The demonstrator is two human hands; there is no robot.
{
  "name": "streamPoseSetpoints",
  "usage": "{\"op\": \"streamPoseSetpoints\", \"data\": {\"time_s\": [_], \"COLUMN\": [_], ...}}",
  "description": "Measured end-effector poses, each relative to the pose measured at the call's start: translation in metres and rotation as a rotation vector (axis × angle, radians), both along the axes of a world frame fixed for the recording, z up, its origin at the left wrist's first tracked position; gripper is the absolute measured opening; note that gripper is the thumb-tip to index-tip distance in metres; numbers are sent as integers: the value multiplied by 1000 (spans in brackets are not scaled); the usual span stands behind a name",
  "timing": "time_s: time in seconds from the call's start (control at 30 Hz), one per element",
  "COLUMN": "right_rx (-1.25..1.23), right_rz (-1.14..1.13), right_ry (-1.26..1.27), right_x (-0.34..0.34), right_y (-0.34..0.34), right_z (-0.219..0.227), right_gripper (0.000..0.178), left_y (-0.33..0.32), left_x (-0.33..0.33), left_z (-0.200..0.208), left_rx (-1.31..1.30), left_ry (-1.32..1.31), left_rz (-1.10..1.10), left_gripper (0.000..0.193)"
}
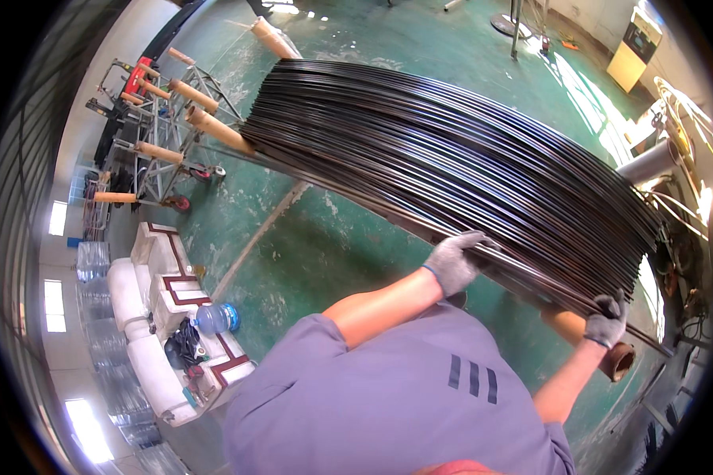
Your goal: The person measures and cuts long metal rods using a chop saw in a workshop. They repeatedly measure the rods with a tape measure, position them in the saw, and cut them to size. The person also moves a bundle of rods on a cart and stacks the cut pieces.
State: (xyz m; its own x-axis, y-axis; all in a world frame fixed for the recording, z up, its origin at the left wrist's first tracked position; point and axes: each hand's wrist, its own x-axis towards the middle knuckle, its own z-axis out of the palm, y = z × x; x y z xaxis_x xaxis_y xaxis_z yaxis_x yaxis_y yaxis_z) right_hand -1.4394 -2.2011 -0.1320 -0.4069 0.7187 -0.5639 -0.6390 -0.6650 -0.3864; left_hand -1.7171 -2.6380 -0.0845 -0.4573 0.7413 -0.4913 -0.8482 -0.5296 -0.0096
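Observation:
A wide layer of long, thin black rods (444, 150) lies side by side in front of me, running from upper left to lower right. My left hand (456, 263), in a grey glove, is closed over the near edge of the layer, around the middle of its length. Farther right, my right hand (608, 319), gloved in grey too, grips the near rods close to their right end. Both hands hold the outermost rods; how many is hidden by the fingers. A brown tube (616, 360) sticks out below the rods beside my right hand.
Cardboard-covered posts (214, 128) rise at the rods' left end. A metal rack on wheels (162, 150) stands at left. Below it are a white sofa (154, 348) and a blue water jug (216, 318). A yellow cabinet (634, 51) stands far right on the green floor (293, 253).

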Motion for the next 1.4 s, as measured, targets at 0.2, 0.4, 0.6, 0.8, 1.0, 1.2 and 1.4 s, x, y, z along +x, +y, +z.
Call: {"op": "streamPoseSetpoints", "data": {"time_s": [0.2,0.4,0.6,0.8,1.0,1.2,1.4], "right_rx": [92,60,159,264,164,74,427], "right_rz": [-112,-116,-76,-89,-78,-86,142], "right_ry": [-1,-207,-182,-527,-346,-259,-404], "right_x": [42,30,61,43,117,121,186], "right_y": [67,109,139,123,165,157,175], "right_z": [4,25,61,45,52,85,60], "right_gripper": [34,29,22,20,25,32,26], "left_y": [78,96,116,109,122,133,161], "left_x": [-25,-24,-6,-7,23,37,40], "left_z": [-3,-5,6,6,-2,12,6], "left_rx": [-78,42,-135,-161,-166,-215,-153], "left_ry": [-104,-197,-71,-42,18,4,-20], "left_rz": [-135,-227,-304,-366,-505,-503,-473], "left_gripper": [10,12,17,16,16,14,8]}}
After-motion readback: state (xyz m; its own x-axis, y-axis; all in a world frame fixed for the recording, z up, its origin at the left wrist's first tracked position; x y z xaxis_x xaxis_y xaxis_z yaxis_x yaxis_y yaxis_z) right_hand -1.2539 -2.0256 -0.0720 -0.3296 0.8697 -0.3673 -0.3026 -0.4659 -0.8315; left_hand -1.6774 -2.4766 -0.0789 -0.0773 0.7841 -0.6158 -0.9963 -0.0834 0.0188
